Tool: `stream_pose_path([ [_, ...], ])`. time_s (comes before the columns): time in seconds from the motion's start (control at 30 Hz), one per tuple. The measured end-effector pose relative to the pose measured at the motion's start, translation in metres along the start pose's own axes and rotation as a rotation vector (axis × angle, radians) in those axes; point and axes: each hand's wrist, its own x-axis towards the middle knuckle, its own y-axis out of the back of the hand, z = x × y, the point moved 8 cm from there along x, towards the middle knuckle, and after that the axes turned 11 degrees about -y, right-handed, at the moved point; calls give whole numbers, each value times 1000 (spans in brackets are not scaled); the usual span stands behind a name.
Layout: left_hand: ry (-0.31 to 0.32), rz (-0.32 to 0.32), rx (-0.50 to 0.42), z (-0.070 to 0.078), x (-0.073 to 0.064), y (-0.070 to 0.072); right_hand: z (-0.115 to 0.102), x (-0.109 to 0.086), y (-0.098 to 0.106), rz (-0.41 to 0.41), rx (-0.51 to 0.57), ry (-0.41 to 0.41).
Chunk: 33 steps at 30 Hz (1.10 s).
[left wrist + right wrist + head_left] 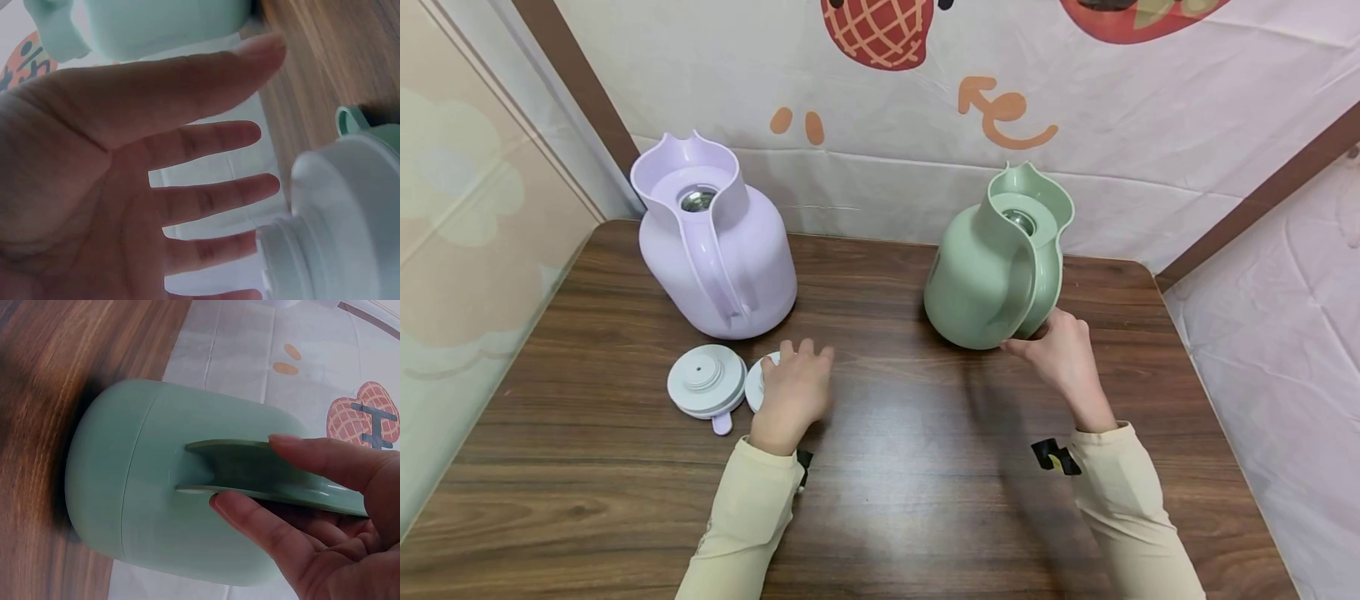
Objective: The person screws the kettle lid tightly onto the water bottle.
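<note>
My right hand [1063, 358] holds the lower part of the handle [244, 465] of a green thermos jug [973, 275], its thumb on one edge and fingers on the other. The jug stands without a lid at the back right. My left hand [796, 392] is over a white lid [757, 388], hiding most of it. In the left wrist view its fingers are spread and nearly straight, the tips close to the lid's stepped underside [344, 212]. A green loop tab [351, 119] sticks out from that lid.
A lilac thermos jug [752, 258], also lidless, stands at the back left. In front of it another white lid [707, 379] with a lilac tab lies upside down. The wooden table [895, 500] ends at a printed cloth wall [880, 192] behind the jugs.
</note>
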Motion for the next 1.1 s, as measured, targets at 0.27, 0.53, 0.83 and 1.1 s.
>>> stream_pose_path([
  [0.27,30,-35,16,-16,-2,-4,0,1,0,-41,-4,11],
  [0.53,53,-60,-17,-29,-5,-6,0,1,0,-76,-2,38],
  [0.83,58,-80,-52,-34,-9,-6,1,4,0,-86,-21,58],
  [1.1,52,-73,-41,-35,-8,-6,3,5,-1,-103,-11,76],
])
